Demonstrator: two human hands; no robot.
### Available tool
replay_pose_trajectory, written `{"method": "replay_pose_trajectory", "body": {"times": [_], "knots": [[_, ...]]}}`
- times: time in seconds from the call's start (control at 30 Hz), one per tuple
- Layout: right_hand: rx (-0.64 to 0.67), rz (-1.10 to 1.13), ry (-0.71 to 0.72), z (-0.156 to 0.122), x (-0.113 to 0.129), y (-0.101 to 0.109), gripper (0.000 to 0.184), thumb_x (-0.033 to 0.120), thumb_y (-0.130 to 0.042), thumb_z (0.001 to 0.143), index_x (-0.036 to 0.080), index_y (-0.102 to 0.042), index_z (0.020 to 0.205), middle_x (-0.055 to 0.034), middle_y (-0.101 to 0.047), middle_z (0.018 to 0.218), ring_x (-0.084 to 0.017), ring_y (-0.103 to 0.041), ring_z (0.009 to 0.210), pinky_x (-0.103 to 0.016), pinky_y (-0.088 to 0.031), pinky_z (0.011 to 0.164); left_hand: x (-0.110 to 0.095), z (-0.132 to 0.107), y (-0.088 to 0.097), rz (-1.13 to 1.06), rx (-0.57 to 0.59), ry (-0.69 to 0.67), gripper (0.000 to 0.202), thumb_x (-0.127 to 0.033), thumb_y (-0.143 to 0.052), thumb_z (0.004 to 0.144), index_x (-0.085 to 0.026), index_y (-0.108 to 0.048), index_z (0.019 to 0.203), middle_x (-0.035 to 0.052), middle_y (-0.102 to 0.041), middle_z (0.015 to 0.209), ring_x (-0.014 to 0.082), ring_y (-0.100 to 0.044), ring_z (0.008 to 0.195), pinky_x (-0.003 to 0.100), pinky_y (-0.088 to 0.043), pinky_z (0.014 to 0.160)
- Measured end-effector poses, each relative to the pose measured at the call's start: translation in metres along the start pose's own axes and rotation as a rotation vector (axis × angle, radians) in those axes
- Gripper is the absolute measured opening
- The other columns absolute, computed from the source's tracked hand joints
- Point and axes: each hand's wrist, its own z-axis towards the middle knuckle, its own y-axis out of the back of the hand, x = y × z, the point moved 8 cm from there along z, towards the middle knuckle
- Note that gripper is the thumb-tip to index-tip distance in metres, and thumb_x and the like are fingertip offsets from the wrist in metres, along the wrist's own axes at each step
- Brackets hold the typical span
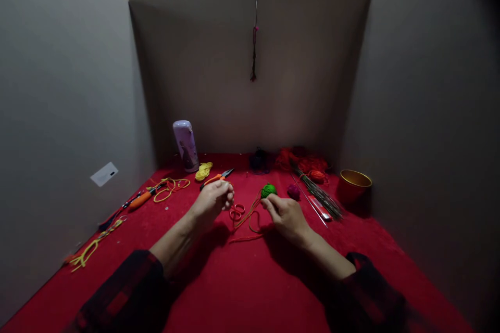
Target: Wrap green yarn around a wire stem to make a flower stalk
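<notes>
Left hand [213,202] is pinched closed on the orange cord [244,218], which loops across the red cloth [242,286] between both hands; right hand [287,216] is curled with fingertips at the cord just below the green yarn ball [268,190]. Orange-handled snips [216,177] lie just behind the left hand, gold cup [353,183] far right

Orange cord [242,217] loops on a red tablecloth [242,281] between the left hand [211,202] and right hand [286,215]. A green yarn ball [268,190] sits at the right fingertips, a magenta ball [293,192] just beyond. Orange-handled snips [216,177] and yellow cord [171,187] lie past the left hand, near a lilac patterned bottle [186,145]. A gold-rimmed red cup [353,184] stands far right.
</notes>
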Motion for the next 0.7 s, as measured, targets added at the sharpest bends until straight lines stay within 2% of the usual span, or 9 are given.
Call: {"method": "replay_pose_trajectory", "body": {"times": [0.13,0.3,0.43,0.5,0.7], "knots": [[0.066,-0.243,0.141,-0.007,0.01,-0.014,0.028,0.028,-0.042,0.094,0.016,-0.057,0.073,-0.0039,-0.062,0.061,-0.014,-0.054,0.052,-0.028,-0.022,0.052,0.024,0.001,-0.005,-0.03,0.069,0.014,0.024,-0.028,-0.072,0.067,-0.013,-0.056,0.077,-0.0008,-0.055,0.061,0.0061,-0.047,0.051,0.017,-0.033,0.048],[0.142,-0.298,0.183,-0.012,0.013,-0.027,0.025,0.027,-0.045,0.092,0.017,-0.058,0.073,-0.0038,-0.062,0.065,-0.015,-0.054,0.055,-0.028,-0.025,0.053,0.041,-0.003,0.003,0.028,0.063,0.047,0.028,-0.027,-0.074,0.063,-0.013,-0.056,0.078,-0.0019,-0.054,0.058,0.0049,-0.042,0.047,0.017,-0.028,0.046],[0.068,-0.195,0.185,-0.01,0.024,-0.016,0.012,0.026,-0.054,0.087,0.016,-0.061,0.086,-0.0082,-0.063,0.089,-0.02,-0.055,0.083,-0.03,-0.036,0.071,0.046,-0.007,0.0,0.043,0.084,0.041,0.028,-0.029,-0.073,0.067,-0.014,-0.054,0.081,-0.0034,-0.052,0.057,0.0041,-0.039,0.047,0.016,-0.026,0.046],[0.027,-0.101,0.174,-0.009,0.029,-0.011,0.015,0.026,-0.058,0.084,0.016,-0.06,0.095,-0.0092,-0.061,0.099,-0.023,-0.051,0.093,-0.033,-0.037,0.08,0.046,-0.009,0.0,0.05,0.08,0.029,0.028,-0.03,-0.073,0.068,-0.015,-0.053,0.082,-0.0039,-0.052,0.059,0.0041,-0.04,0.048,0.016,-0.027,0.047],[0.022,0.276,-0.019,-0.008,0.024,-0.012,0.013,0.026,-0.061,0.083,0.017,-0.058,0.091,-0.0048,-0.06,0.089,-0.019,-0.053,0.085,-0.032,-0.041,0.077,0.047,-0.013,0.0,0.118,0.092,-0.031,0.029,-0.032,-0.071,0.071,-0.017,-0.051,0.086,-0.0064,-0.047,0.058,0.0038,-0.036,0.045,0.016,-0.024,0.044]]}}
